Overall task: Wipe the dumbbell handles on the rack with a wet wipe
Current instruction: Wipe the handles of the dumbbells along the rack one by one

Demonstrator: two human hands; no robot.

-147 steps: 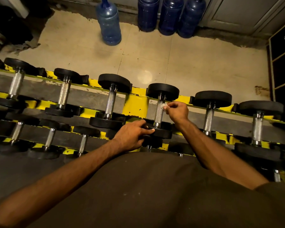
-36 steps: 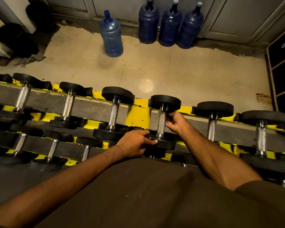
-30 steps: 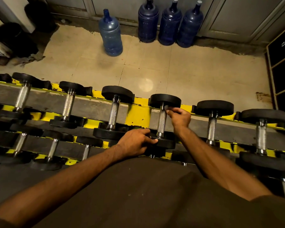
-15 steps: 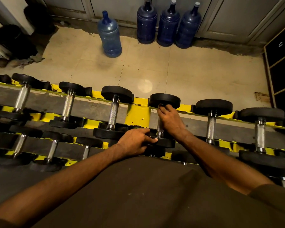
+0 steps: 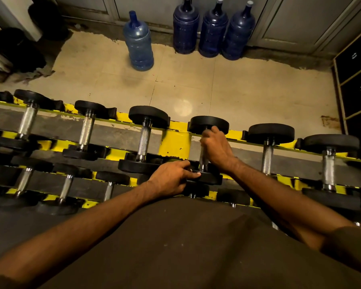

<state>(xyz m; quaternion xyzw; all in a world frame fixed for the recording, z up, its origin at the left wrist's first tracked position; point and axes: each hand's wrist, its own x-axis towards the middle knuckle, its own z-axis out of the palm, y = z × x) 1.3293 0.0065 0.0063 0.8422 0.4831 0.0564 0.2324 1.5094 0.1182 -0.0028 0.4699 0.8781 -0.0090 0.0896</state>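
Observation:
A two-tier yellow and grey rack [image 5: 174, 142] carries a row of dumbbells with black heads and knurled steel handles. My right hand [image 5: 216, 148] is wrapped round the upper handle of the middle dumbbell [image 5: 208, 123], just below its far head. No wet wipe shows; my right palm hides whatever lies against the steel. The lower end of that handle [image 5: 202, 162] is bare. My left hand [image 5: 171, 178] grips the near black head of the same dumbbell [image 5: 206, 177], fingers curled over its rim.
Neighbouring dumbbells lie at left [image 5: 144, 138] and right [image 5: 267, 155] on the top tier, with smaller ones on the lower tier [image 5: 66, 188]. Blue water jugs [image 5: 139, 44] stand on the tiled floor beyond. Numbered dark lockers [image 5: 356, 80] line the right edge.
My right hand went from pinching at the top of the handle to closing fully round it and rubbing along it. My left hand stayed on the near head.

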